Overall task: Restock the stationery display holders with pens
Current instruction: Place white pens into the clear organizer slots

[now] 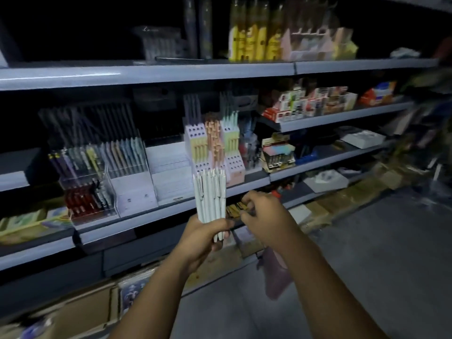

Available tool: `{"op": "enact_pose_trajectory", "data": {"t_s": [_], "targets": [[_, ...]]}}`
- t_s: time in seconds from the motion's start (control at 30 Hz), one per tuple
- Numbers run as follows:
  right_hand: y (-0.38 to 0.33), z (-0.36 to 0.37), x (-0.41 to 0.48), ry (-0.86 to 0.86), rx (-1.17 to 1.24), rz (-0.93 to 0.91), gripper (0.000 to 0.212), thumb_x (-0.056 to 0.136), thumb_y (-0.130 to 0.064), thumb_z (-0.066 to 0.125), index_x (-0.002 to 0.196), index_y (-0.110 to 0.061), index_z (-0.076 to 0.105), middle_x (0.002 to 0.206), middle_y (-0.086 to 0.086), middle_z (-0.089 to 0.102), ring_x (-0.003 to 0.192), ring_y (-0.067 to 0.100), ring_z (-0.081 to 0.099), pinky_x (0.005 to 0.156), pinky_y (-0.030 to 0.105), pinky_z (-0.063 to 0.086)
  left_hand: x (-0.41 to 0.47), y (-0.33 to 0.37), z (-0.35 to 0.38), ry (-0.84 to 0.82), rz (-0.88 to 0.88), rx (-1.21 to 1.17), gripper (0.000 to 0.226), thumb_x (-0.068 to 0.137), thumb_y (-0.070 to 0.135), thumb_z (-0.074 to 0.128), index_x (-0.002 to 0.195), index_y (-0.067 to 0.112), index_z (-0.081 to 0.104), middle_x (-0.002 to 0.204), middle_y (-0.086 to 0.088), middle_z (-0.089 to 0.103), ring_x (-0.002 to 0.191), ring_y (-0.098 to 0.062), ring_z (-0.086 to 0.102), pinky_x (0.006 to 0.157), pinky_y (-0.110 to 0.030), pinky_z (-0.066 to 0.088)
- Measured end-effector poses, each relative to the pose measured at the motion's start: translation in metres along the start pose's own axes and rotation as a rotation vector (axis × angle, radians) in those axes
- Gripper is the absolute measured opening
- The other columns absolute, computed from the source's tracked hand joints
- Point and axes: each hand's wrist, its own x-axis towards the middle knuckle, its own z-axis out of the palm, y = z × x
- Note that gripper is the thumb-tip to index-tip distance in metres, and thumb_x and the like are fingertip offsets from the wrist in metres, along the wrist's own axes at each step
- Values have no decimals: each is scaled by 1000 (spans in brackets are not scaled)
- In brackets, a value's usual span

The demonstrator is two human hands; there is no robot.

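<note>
My left hand (205,234) grips a bundle of pale white pens (210,196), held upright in front of the shelf. Just to its right, my right hand (263,211) has its fingers curled, close to the bundle's lower end; whether it touches or holds anything is hard to tell. Behind the bundle stands a stepped pen display holder (212,148) with rows of holes, partly filled with yellow, peach and pale green pens. Several holes in its lower front rows are empty.
Clear acrylic holders (97,172) with assorted pens stand to the left on the same grey shelf (137,221). Small boxed goods (277,152) sit to the right. Yellow bottles (252,33) stand on the upper shelf. Cardboard boxes (80,311) line the floor below.
</note>
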Motion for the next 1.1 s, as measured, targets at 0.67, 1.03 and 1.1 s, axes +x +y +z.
{"op": "enact_pose_trajectory", "data": {"t_s": [0.67,1.03,1.1], "targets": [[-41,131,271,-150,146,-151,30,97,-28,65,126,-19,62,117,-2,63,103,16,63,85,29,52,216,32,-171,283,7,-75,45,64,13,84,101,3,61,72,-14,58,61,-20,55,41,-24,34],[-83,181,336,-335,732,-217,10,98,-25,67,96,-19,74,86,-4,72,78,14,70,73,37,59,251,29,-204,419,13,-122,34,68,10,82,94,4,62,70,-16,57,62,-24,50,45,-26,31],[-83,189,344,-409,767,-241,11,95,-28,72,94,-18,75,86,-1,74,80,16,72,72,40,60,256,28,-202,448,28,-100,32,68,11,81,96,4,65,70,-15,59,64,-26,51,45,-26,31]]}}
